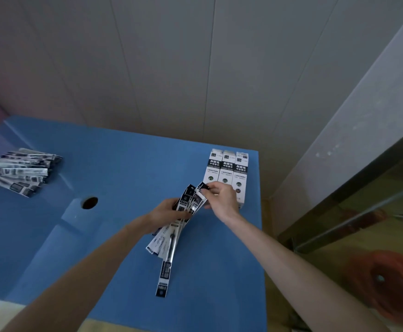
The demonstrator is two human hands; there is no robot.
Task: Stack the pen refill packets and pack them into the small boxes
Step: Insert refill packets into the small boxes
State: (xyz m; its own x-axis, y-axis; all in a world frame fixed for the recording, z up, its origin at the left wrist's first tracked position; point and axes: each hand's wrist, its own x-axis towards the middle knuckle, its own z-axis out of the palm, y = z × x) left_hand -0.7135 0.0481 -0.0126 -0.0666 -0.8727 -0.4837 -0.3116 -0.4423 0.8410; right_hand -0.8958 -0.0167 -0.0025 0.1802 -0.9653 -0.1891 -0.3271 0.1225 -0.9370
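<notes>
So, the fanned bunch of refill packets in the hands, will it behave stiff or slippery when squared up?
Probably slippery: the bunch of packets looks glossy and already splays out below the left hand. Likely light and slightly bendy, since each is a thin strip; the right hand pinches one by its top end.

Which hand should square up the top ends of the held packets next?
Right, probably: the right hand already pinches a top end of the packets, while the left hand grips the fanned bundle mid-length.

The near ends of the boxes (227,168) are hidden by the right hand (222,200); their print is unreadable.
</notes>
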